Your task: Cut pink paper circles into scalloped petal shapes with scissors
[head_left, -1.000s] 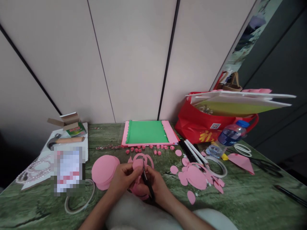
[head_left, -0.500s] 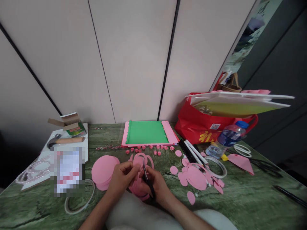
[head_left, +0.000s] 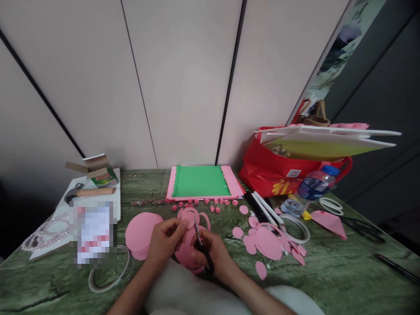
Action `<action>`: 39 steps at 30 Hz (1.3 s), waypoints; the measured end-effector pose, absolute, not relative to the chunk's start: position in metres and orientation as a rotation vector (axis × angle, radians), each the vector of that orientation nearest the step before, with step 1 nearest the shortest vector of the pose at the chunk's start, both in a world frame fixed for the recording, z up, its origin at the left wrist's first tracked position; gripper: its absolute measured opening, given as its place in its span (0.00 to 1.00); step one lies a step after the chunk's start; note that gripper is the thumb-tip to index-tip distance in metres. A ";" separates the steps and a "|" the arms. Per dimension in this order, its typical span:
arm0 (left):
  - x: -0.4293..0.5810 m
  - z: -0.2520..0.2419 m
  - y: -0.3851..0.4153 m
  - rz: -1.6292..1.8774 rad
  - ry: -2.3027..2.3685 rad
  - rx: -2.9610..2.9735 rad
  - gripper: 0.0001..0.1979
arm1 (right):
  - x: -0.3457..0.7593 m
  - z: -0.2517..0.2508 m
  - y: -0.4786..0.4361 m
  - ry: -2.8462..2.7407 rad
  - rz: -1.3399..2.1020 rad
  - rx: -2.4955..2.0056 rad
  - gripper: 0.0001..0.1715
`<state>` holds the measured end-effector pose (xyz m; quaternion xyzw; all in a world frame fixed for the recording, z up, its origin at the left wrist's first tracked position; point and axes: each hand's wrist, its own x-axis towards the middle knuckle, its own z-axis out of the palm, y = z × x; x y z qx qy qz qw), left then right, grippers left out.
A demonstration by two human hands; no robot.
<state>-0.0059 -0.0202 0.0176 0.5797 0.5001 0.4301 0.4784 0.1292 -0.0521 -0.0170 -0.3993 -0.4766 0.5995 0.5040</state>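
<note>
My right hand (head_left: 210, 253) is wrapped round the black handles of a pair of scissors (head_left: 204, 249), with the blades pointing up and away from me. Just left of the blades, my left hand (head_left: 169, 238) pinches a piece of pink paper (head_left: 189, 215) by its edge. Beneath both hands lie more pink paper strips and offcuts (head_left: 186, 253), partly hidden by the fingers. A stack of pink paper circles (head_left: 141, 234) sits left of my left hand. Small rolled pink paper pieces (head_left: 212, 209) line up beyond the hands.
Cut pink pieces (head_left: 267, 245) lie to the right, near white pens (head_left: 264, 209) and a tape roll (head_left: 297, 229). A water bottle (head_left: 315, 188) leans by a red bag (head_left: 262, 168). Green card (head_left: 201, 180) lies at the back. Another tape roll (head_left: 110, 284) and a hammer-like tool (head_left: 95, 191) are left.
My left hand has drawn slightly left, away from the scissors, and the pink paper has shifted with it. The scissors and right hand have hardly moved.
</note>
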 end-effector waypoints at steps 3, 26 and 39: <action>-0.006 0.018 -0.020 1.066 1.209 1.399 0.19 | 0.128 -0.019 -0.053 -1.135 1.463 -0.966 0.16; -0.001 0.020 -0.024 0.910 1.169 1.627 0.20 | 0.124 -0.022 -0.052 -1.149 1.424 -0.867 0.22; -0.002 0.017 -0.022 0.887 1.193 1.565 0.19 | 0.126 -0.023 -0.051 -1.188 1.391 -0.877 0.22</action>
